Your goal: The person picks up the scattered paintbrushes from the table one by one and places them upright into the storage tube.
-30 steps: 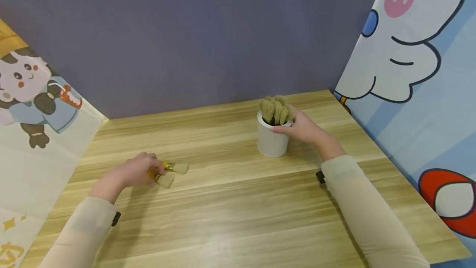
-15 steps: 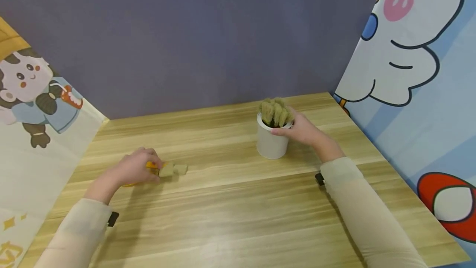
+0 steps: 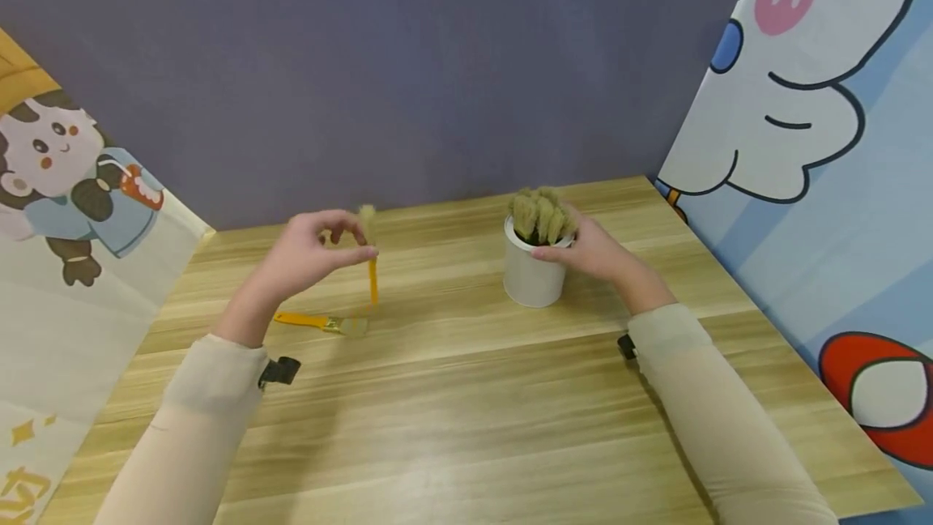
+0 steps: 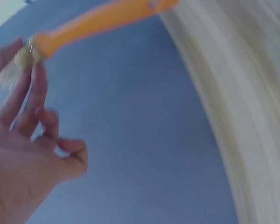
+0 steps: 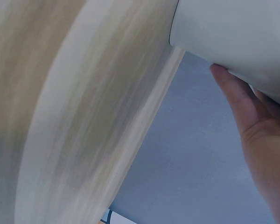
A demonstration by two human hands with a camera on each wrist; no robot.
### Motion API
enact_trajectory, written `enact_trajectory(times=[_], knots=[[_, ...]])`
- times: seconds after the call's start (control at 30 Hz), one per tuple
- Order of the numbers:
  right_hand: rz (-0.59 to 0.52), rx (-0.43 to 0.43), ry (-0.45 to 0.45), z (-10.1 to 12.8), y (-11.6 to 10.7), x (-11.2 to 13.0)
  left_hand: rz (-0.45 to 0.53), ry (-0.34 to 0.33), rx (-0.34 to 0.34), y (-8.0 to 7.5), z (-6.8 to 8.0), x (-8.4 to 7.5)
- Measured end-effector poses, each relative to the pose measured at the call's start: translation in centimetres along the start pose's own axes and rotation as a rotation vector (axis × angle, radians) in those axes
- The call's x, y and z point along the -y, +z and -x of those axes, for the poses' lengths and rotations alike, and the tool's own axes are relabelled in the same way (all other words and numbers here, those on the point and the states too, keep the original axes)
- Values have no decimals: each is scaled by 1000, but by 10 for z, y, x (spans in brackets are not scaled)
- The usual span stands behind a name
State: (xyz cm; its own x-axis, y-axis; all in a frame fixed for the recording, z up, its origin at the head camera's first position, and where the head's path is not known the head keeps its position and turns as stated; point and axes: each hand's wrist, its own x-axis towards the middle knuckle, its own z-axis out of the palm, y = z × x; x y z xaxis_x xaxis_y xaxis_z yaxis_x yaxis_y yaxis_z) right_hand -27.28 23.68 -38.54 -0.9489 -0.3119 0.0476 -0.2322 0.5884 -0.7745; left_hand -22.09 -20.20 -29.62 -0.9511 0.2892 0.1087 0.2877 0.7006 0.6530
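Note:
Between thumb and fingers, my left hand pinches a paintbrush upright in the air, its pale bristles up and its orange handle down. The left wrist view shows the fingertips at the brush's metal band, with the orange handle stretching away. Below that hand a second paintbrush lies flat on the table, bristles to the right. My right hand grips the rim and side of a white can, which stands upright. Several brushes' bristles stick up out of it; their handles are hidden inside.
The wood-grain table ends at a plain grey-blue wall behind. Cartoon-printed panels stand along the left and right sides.
My left hand has picked one paintbrush up off the table, raised it and moved it right, turning it upright. The other brush stays lying. The right hand and the can have stayed put.

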Motion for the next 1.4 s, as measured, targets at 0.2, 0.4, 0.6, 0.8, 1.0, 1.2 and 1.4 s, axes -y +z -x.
enact_trajectory(times=[0.2, 0.4, 0.6, 0.8, 1.0, 1.2, 1.4], knots=[[1, 10, -3, 0, 1, -3, 279, 87, -250, 33, -30, -54], [-10, 6, -3, -1, 1, -1, 387, 210, -356, 64, -54, -102], [-52, 1, -29, -1, 2, 2, 381, 257, -339, 90, -68, -127], [-70, 6, -31, -1, 1, 1, 378, 246, -328, 104, -76, -133], [-67, 3, -18, -4, 1, -3, 348, 255, -323, 112, -81, -132], [-60, 3, -10, -3, 0, -2, 301, 281, -320, 121, -86, -128], [-77, 9, -14, -2, 1, 1, 281, 248, -281, 132, -88, -124]])
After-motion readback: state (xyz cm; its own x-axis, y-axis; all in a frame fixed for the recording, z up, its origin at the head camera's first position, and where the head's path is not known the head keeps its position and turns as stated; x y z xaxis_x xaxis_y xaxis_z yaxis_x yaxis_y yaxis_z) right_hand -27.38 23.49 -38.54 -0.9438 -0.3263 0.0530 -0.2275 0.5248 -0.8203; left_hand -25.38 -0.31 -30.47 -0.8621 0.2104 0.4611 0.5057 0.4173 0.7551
